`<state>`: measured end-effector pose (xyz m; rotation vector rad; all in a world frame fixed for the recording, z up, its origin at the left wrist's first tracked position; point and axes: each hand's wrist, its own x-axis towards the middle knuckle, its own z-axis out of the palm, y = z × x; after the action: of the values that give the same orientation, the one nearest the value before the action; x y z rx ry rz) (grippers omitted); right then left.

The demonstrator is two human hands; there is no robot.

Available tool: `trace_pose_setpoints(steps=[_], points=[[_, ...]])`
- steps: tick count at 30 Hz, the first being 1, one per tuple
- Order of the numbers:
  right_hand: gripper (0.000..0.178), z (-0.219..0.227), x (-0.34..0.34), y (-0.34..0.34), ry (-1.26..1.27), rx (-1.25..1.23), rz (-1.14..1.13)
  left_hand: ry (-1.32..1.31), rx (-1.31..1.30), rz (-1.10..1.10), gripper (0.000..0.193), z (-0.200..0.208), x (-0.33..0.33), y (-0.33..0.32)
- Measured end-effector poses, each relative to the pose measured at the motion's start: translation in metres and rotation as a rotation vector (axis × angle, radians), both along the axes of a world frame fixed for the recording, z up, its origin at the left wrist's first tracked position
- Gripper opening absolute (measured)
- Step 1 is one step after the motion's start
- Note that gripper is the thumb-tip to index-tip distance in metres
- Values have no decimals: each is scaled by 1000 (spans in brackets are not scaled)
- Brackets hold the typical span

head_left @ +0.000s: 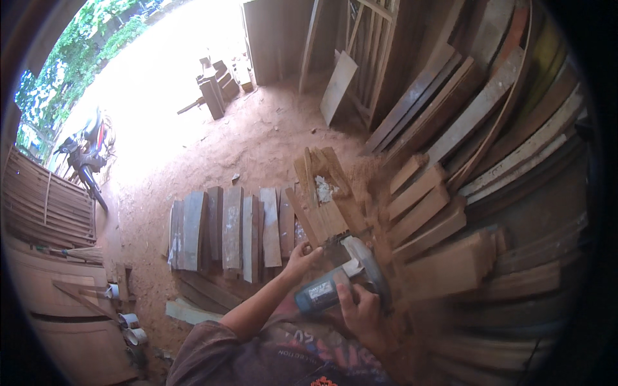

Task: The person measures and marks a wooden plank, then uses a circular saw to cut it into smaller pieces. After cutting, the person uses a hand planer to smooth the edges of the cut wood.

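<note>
- The right hand (362,312) is wrapped around the rear handle of a teal and grey power saw (322,291), its fingers curled shut on the grip.
- The left hand (301,260) reaches in from the other side, fingers bent, at the near left end of the saw's dark base plate (336,242); I cannot tell whether it pinches the plate or only steadies it.
- The saw sits in front of the person's body, its base at the near end of a light brown board (327,220).
- Farther along that same line of wood lies a crumpled whitish scrap (325,188).
- Left of the board, a row of short planks (232,222) lies side by side on the reddish dirt ground (257,128).
- To the right, cut wooden blocks (421,213) are stacked, with long boards (483,109) behind them.
- At far left are a motorcycle (87,151), a slatted wooden panel (48,199) and a broom (76,254).
- Toward the bright opening stands a small heap of wood pieces (215,90).
</note>
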<state>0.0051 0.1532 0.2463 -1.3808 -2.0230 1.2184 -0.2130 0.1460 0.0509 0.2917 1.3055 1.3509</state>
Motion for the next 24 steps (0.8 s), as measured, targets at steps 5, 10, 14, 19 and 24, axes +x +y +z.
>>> trace_pose_setpoints(steps=[5,10,14,19,24], points=[[55,10,-1,-1,-18,3,-6,46,23,-31,72,4,-3,-2],[56,18,-7,2,19,6,-1,50,-24,4,68,18,-5,1],[55,24,-4,1,-23,-6,2,34,-2,-10,69,29,-2,1],[54,35,-4,0,-30,-26,-15,75,-40,-18,70,37,-2,-2],[55,43,-9,3,-51,-43,-4,62,-25,2,71,41,-4,0]])
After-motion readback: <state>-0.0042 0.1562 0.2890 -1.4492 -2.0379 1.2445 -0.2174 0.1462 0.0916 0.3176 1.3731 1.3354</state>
